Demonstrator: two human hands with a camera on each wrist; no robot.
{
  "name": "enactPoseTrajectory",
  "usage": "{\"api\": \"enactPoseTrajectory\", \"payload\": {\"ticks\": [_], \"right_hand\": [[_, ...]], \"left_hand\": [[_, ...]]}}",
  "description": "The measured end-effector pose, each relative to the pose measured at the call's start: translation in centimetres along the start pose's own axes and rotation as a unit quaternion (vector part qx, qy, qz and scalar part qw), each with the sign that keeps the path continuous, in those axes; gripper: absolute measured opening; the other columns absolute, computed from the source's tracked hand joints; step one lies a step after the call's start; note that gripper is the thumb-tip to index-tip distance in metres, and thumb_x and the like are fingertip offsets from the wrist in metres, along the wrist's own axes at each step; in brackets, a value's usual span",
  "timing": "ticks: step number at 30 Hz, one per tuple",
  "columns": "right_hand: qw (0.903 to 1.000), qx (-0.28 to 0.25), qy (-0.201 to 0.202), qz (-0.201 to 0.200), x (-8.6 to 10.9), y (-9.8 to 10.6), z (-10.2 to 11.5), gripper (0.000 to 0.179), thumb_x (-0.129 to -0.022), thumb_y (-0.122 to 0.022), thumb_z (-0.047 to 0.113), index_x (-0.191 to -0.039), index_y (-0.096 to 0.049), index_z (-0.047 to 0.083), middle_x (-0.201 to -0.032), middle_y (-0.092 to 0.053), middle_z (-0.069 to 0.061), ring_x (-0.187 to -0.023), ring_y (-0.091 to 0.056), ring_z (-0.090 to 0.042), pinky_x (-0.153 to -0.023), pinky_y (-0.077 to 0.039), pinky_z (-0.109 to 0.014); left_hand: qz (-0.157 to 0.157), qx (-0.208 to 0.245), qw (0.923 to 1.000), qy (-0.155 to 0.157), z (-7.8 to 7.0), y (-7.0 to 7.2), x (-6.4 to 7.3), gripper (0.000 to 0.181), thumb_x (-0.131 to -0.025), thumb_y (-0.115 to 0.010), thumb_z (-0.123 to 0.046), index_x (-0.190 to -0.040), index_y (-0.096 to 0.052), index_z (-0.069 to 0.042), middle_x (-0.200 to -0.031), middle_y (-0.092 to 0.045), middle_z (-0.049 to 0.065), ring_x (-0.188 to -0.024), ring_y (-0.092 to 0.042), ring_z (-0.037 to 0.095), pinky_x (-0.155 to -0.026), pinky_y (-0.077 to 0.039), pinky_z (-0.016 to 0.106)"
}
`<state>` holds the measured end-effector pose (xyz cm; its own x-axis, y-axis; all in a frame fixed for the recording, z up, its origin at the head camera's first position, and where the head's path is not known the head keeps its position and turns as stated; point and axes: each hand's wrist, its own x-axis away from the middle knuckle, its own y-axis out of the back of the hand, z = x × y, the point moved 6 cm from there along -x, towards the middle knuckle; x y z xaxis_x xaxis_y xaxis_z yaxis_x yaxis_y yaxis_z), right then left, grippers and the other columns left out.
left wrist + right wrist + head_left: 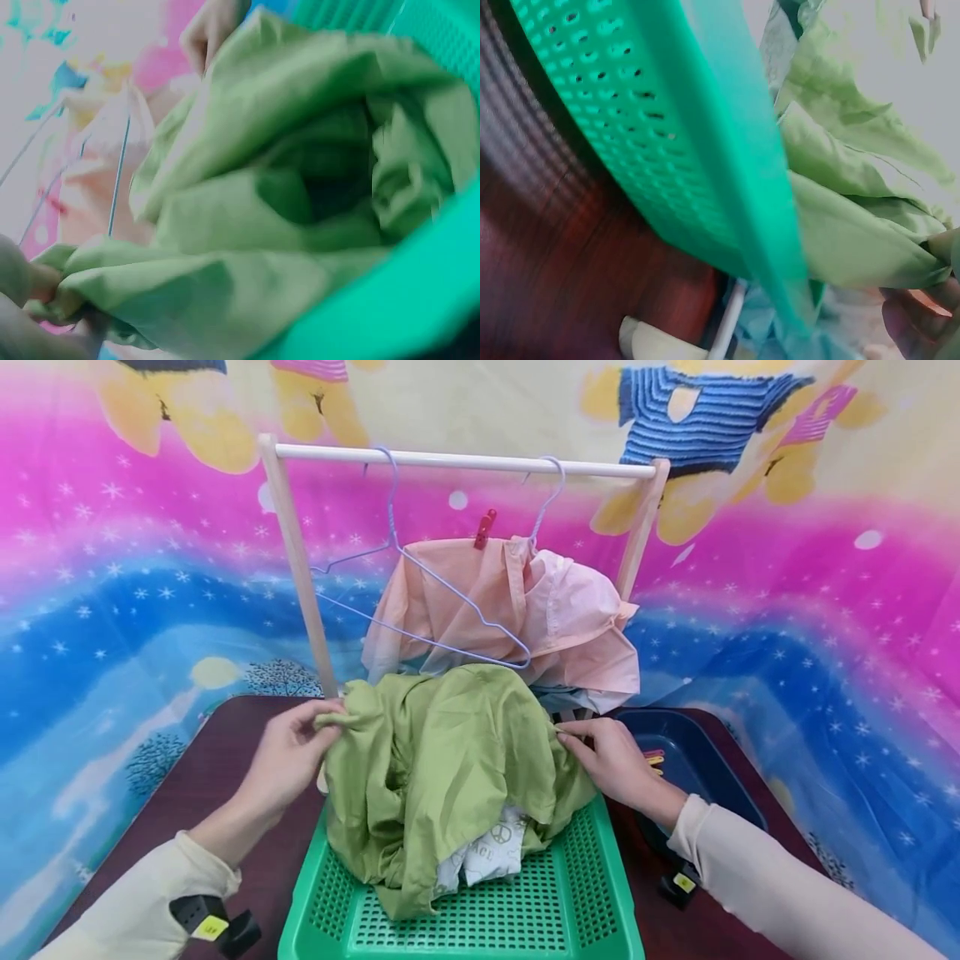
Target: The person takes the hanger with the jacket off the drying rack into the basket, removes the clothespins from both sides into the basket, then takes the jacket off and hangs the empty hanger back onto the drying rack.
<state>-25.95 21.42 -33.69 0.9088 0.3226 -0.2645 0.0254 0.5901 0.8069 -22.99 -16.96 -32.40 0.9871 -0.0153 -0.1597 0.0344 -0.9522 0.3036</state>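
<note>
A crumpled green garment is held up over the green plastic basket, its lower folds hanging into it. My left hand pinches a gathered edge of it at the left, between thumb and fingers. At the opposite side my right hand pinches the other edge with thumb and forefinger. The left wrist view shows the green cloth spread between both hands, with a dark hollow in its folds. Under its lower edge, a white printed cloth shows in the basket.
Behind the basket stands a rack with a white rail. A bare purple hanger hangs from it at left. A peach garment with a red clip hangs beside it. At right, a dark blue tray holds several clothespins.
</note>
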Motion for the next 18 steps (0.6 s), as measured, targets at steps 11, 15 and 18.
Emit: {"api": "enactPoseTrajectory", "payload": {"ticks": [11,15,18], "right_hand": [[0.9795,0.071,0.091,0.165,2.0,-2.8,3.3,0.03,-0.1,-0.064,0.036,-0.075,-0.053,0.023,-0.063,-0.034,0.012,-0.051,-0.032,0.0,-0.055,-0.032,-0.02],[0.9667,0.088,0.092,0.222,2.4,-4.0,3.3,0.018,-0.096,-0.067,0.044,-0.091,-0.065,0.027,-0.075,-0.055,0.016,-0.064,-0.051,0.003,-0.062,-0.043,-0.021],[0.9592,0.084,0.078,0.259,2.5,-4.5,3.2,0.02,-0.094,-0.069,0.045,-0.101,-0.068,0.026,-0.08,-0.061,0.015,-0.067,-0.055,0.002,-0.063,-0.045,-0.023]], "left_hand": [[0.329,-0.083,0.9405,-0.02,0.5,-6.9,1.8,0.022,-0.101,-0.051,-0.006,-0.12,-0.061,0.0,-0.113,-0.061,0.017,-0.076,-0.052,0.008,-0.068,-0.047,0.026],[0.386,-0.138,0.9122,-0.002,1.0,-8.0,2.5,0.028,-0.105,-0.053,-0.018,-0.129,-0.06,-0.006,-0.112,-0.062,0.01,-0.08,-0.051,0.012,-0.072,-0.044,0.03],[0.402,-0.178,0.898,0.018,1.1,-8.6,2.9,0.028,-0.105,-0.054,-0.023,-0.13,-0.06,-0.012,-0.123,-0.062,0.006,-0.1,-0.059,0.02,-0.083,-0.048,0.038]]}}
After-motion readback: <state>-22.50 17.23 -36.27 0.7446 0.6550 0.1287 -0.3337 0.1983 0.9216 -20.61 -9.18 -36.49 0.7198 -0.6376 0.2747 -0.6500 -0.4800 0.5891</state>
